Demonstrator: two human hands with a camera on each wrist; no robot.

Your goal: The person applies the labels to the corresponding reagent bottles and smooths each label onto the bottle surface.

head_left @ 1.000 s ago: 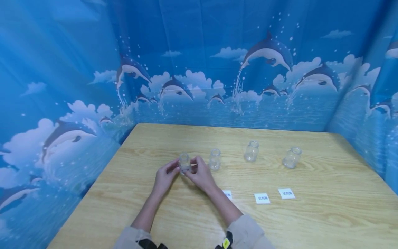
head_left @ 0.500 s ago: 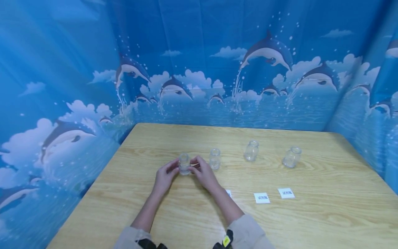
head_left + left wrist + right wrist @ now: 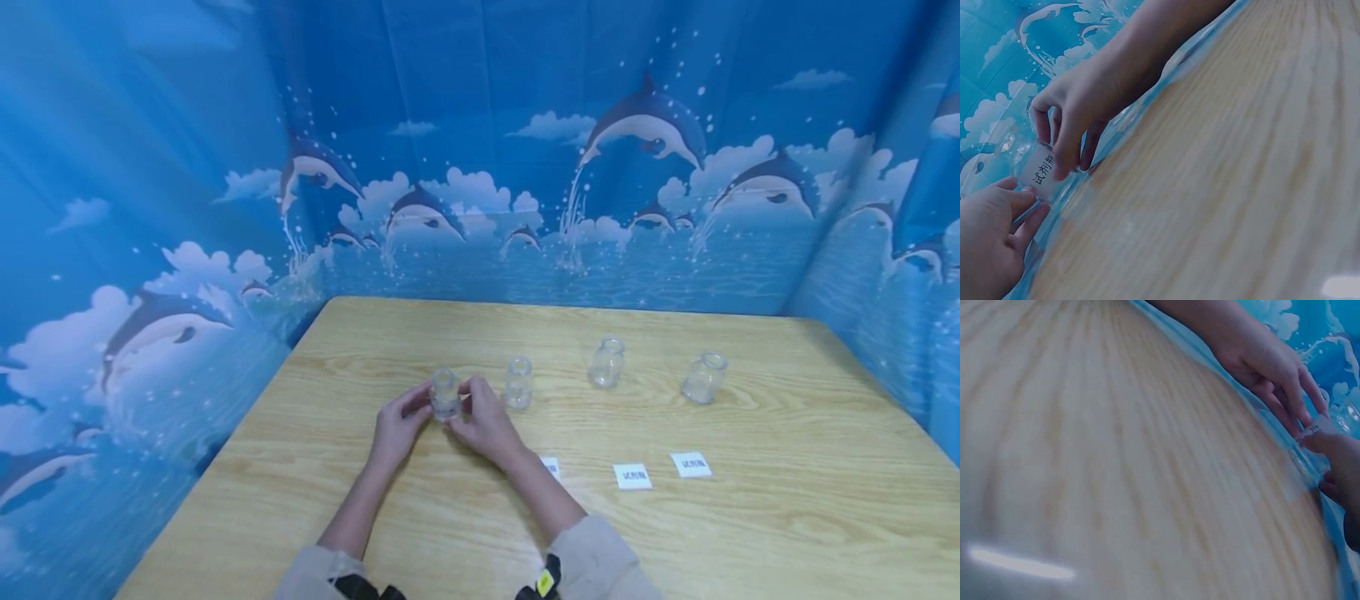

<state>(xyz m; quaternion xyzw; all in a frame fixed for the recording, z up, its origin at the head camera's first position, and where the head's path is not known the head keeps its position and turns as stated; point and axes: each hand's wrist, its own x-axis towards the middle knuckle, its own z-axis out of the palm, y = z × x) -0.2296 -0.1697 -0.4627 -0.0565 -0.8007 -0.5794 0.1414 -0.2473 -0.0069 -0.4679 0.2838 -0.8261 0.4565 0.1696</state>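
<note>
A small clear glass bottle [image 3: 445, 392] stands upright at the left of the table, between both hands. My left hand [image 3: 397, 427] grips its left side with thumb and fingertips. From the right, my right hand [image 3: 486, 423] holds the same bottle, thumb across the front. The left wrist view shows a white label [image 3: 1044, 172] with dark printed characters on the bottle's side. There the right thumb presses on the label's edge, while the left thumb touches its lower corner. In the right wrist view, fingers partly cover the label.
Right of the hands stands another glass bottle [image 3: 518, 383], close to the right fingers. Two wider glass jars, one in the middle [image 3: 607, 363] and one farther right [image 3: 704, 378], share the wooden table [image 3: 787, 433]. Printed white labels [image 3: 632, 477] lie nearer, one partly behind the right forearm.
The right thumb, drawn back to the bottle's right side half a second ago, is again across its front. The left hand and the other glassware have stayed put.
</note>
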